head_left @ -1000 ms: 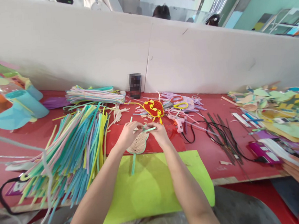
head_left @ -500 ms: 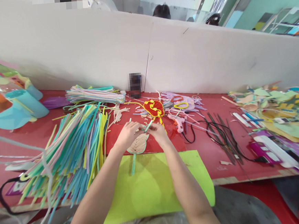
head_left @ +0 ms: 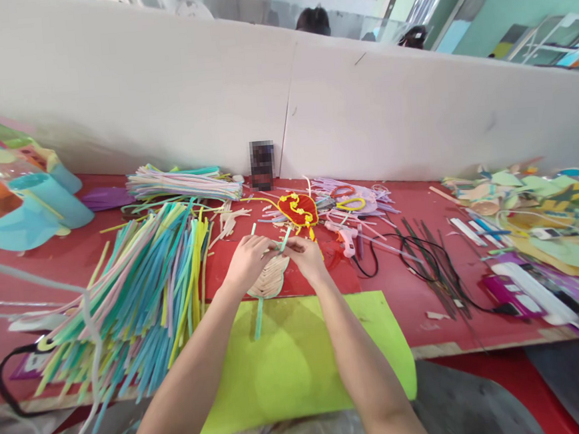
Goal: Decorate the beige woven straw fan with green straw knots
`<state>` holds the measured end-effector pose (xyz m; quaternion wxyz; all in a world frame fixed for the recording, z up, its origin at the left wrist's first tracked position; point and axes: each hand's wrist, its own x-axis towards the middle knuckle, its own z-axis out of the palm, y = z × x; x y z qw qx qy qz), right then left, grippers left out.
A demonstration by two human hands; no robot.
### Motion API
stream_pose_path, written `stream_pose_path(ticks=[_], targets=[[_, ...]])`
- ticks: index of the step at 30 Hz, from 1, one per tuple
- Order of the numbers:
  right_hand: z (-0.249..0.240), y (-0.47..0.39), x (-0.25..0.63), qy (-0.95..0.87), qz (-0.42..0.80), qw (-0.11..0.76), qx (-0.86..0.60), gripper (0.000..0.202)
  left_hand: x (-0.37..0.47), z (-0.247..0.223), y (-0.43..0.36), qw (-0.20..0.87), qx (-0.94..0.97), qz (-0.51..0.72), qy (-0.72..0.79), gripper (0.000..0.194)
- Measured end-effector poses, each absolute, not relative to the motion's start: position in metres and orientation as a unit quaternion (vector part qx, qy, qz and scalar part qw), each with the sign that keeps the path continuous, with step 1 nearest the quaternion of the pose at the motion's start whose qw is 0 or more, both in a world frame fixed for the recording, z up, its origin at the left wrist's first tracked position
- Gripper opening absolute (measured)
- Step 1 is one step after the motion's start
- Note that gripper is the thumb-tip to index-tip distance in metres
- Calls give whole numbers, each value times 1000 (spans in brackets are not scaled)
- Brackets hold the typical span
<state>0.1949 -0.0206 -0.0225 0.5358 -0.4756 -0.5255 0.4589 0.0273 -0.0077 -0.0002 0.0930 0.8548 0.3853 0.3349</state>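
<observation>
Red table (head_left: 421, 300): two-handed work observed.
A green sheet (head_left: 282, 378) lay nearest the worker, seemingly to catch scraps; the left hand (head_left: 251, 257), grip hidden, and right hand (head_left: 306, 256), fingertips narrowed, met over a leaf (head_left: 268, 279) whose stalk (head_left: 259, 320) crossed the sheet's edge, presumably steadying it; the right pinched a green strip (head_left: 286, 238), apparently to direct it.

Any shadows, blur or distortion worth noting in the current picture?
Head view: soft shadows on the lime-green sheet; head view: fine detail around the left hand and right hand is too small to read; head view: mosaic hides a dark object by the white partition.
</observation>
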Motion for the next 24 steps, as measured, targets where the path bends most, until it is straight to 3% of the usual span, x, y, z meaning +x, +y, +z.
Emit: stream_pose_path(ticks=[7, 24], targets=[[-21, -22, 193, -529, 434, 563, -464, 12, 29, 0, -11, 84, 851, 344, 387, 10], [-18, -23, 192, -532, 433, 552, -475, 14, 30, -3, -13, 120, 825, 389, 393, 10]])
